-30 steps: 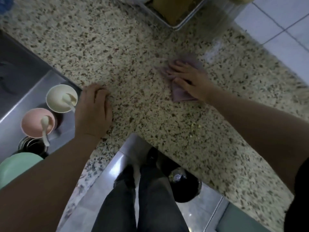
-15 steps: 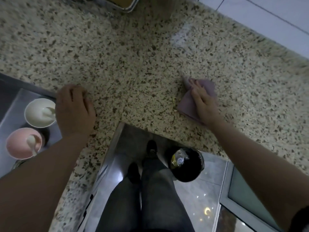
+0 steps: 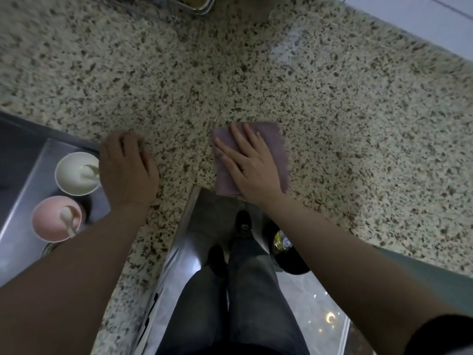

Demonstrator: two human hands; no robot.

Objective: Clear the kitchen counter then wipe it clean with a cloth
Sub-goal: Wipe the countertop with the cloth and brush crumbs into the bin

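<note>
A folded purple cloth [image 3: 277,147] lies flat on the speckled granite counter [image 3: 332,111] at its inner corner, near the front edge. My right hand [image 3: 247,165] presses on the cloth with straight, spread fingers. My left hand [image 3: 126,167] rests on the counter to the left, beside the sink, fingers curled down at the tips and holding nothing.
A steel sink [image 3: 23,162] at the left holds a white bowl [image 3: 70,175] and a pink bowl [image 3: 51,220], each with a spoon. A metal tray [image 3: 202,6] sits at the counter's far edge. My legs and a dark bin [image 3: 289,254] are below.
My right hand has slid the cloth across the counter, from the far right toward the inner corner near the front edge. My left hand has stayed by the sink.
</note>
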